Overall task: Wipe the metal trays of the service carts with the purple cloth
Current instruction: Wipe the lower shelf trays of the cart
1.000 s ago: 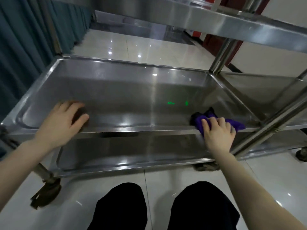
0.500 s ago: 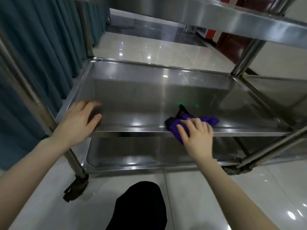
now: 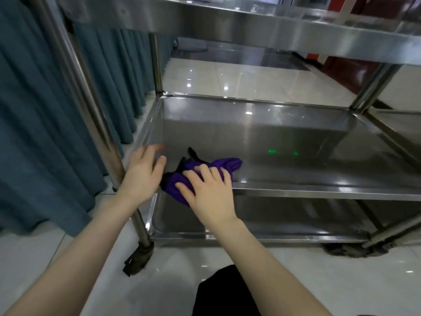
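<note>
The middle metal tray (image 3: 284, 133) of a steel service cart is in front of me. A purple cloth (image 3: 227, 164) lies bunched at the tray's front left, partly over the front rim. My right hand (image 3: 210, 192) presses down on it with spread fingers. Just left of the cloth, my left hand (image 3: 143, 173) rests on the tray's front-left corner, fingers loosely extended and slightly blurred. A lower tray (image 3: 284, 221) sits beneath and an upper tray (image 3: 262, 23) overhead.
Teal curtains (image 3: 45, 122) hang close on the left. A cart post (image 3: 91, 110) rises beside my left hand, ending in a caster (image 3: 136, 258). A second cart (image 3: 401, 124) adjoins on the right. My dark-clothed knee (image 3: 223, 293) is over the glossy tiled floor.
My right hand has slid the purple cloth leftward along the tray's front edge until it nearly meets my left hand. My view has shifted left as well.
</note>
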Available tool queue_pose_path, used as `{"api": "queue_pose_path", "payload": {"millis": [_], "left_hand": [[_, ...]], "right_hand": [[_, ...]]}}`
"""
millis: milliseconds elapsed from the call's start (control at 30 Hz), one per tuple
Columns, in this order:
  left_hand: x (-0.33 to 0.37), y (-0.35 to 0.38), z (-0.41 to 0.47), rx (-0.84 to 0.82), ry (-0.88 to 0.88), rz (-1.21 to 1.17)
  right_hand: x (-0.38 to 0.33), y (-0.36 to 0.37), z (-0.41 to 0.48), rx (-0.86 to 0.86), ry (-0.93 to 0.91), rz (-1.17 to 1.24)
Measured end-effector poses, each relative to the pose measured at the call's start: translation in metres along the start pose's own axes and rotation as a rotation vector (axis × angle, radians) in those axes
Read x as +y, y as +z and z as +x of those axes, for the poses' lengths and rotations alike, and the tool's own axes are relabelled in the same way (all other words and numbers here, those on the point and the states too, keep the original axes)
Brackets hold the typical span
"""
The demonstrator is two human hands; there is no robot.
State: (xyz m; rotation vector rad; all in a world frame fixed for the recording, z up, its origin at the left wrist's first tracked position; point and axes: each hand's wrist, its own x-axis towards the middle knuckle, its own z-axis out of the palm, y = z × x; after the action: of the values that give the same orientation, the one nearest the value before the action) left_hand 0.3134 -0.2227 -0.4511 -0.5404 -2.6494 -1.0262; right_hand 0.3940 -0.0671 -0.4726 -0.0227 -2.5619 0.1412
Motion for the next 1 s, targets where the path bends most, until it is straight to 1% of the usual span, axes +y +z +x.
{"api": "queue_pose_path", "payload": {"millis": [67,200,267,300,367,400,500,567,633,700,767,833,900,967,1000], "left_hand": [[-0.001,0.001,0.0,0.007,-0.015,0.0],[-0.002,0.001,0.001,0.016,-0.044,-0.074],[-0.002,0.0,0.002,0.04,-0.042,-0.129],[-0.002,0.0,0.003,0.05,-0.044,-0.15],[-0.002,0.0,0.003,0.065,-0.061,-0.197],[-0.002,0.0,0.003,0.069,-0.068,-0.222],[-0.003,0.0,0.003,0.082,-0.059,-0.269],[-0.004,0.0,0.005,0.101,-0.066,-0.276],[-0.005,0.001,0.007,0.111,-0.069,-0.261],[-0.005,0.003,0.007,0.107,-0.074,-0.233],[-0.006,0.005,0.009,0.096,-0.1,-0.191],[-0.007,0.008,0.013,0.069,-0.141,-0.106],[-0.004,0.011,0.017,0.023,-0.187,-0.031],[-0.001,0.015,0.019,0.008,-0.196,0.02],[0.001,0.016,0.018,0.02,-0.194,0.031]], "right_hand": [[0.036,-0.01,-0.011,-0.006,0.019,-0.035],[0.113,-0.034,-0.035,0.045,0.248,-0.165],[0.116,-0.037,-0.036,0.069,0.33,-0.178],[0.104,-0.034,-0.034,0.073,0.328,-0.151],[0.062,-0.023,-0.022,0.033,0.225,-0.051],[0.036,-0.016,-0.012,-0.023,0.15,0.013],[-0.022,0.007,0.035,-0.317,-0.083,0.171],[-0.033,0.022,0.073,-0.513,-0.183,0.241],[-0.02,0.033,0.102,-0.607,-0.185,0.272],[0.009,0.039,0.115,-0.617,-0.121,0.266],[0.049,0.038,0.113,-0.574,0.002,0.217],[0.099,0.031,0.101,-0.481,0.174,0.129],[0.149,0.016,0.085,-0.4,0.394,0.062],[0.177,0.004,0.076,-0.386,0.575,0.019],[0.177,0.003,0.077,-0.398,0.608,-0.003]]}}
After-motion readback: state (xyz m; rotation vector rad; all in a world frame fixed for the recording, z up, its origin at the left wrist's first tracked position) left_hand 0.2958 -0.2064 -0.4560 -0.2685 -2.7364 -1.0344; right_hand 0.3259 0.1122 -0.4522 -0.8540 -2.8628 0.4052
